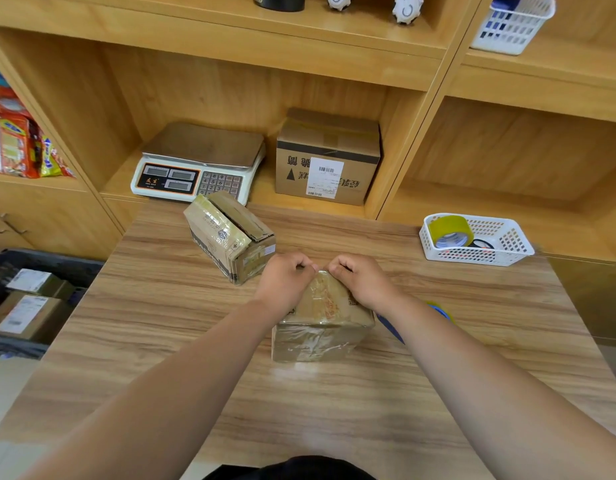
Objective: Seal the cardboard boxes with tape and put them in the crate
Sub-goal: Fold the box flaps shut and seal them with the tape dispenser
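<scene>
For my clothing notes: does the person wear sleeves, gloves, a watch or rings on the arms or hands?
No sleeve shows: the left forearm and the right forearm are bare to the frame's edge. The left hand and the right hand have no gloves; no watch, bracelet or ring is visible. A dark garment shows at the bottom.

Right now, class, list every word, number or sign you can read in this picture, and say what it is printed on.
"7 8 9", "4 5 6", "2 3": scale keypad.
Scale brand mark: blurred script, unreadable.
Shelf box: upside-down Chinese characters and barcode label, too small.
Tilted box: dark lettering, blurred.
Nearest box: red print, blurred.
</scene>
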